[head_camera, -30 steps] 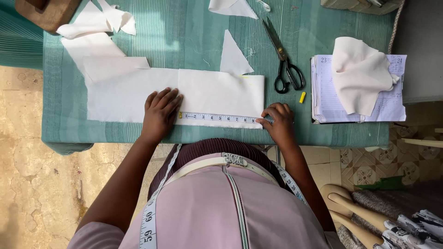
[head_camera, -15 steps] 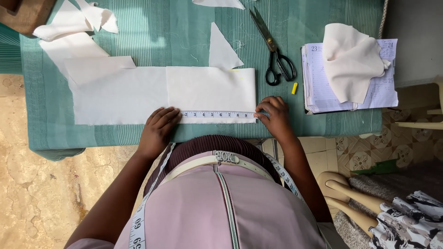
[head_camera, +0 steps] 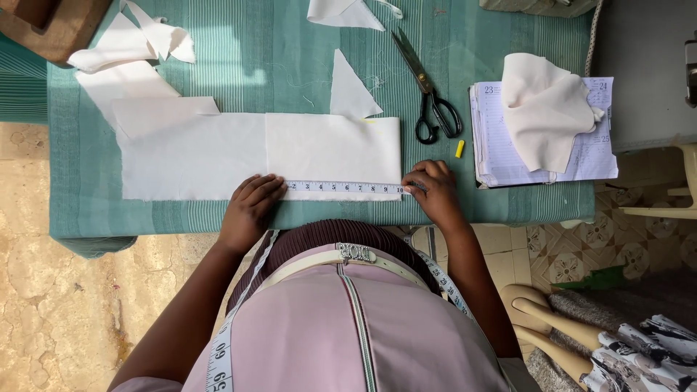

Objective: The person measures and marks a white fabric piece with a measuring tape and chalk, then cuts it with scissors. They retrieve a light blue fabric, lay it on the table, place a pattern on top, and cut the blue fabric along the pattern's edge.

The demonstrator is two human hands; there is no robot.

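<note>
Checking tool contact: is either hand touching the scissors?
No: the scissors lie apart on the table, while the left hand and right hand press the measuring tape.

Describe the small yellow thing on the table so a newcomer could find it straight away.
Start at the green cloth-covered table and find the black-handled scissors right of the white fabric. Just below their handles, left of the notepad, lies the yellow chalk: a short stub, the only yellow thing there.
</note>
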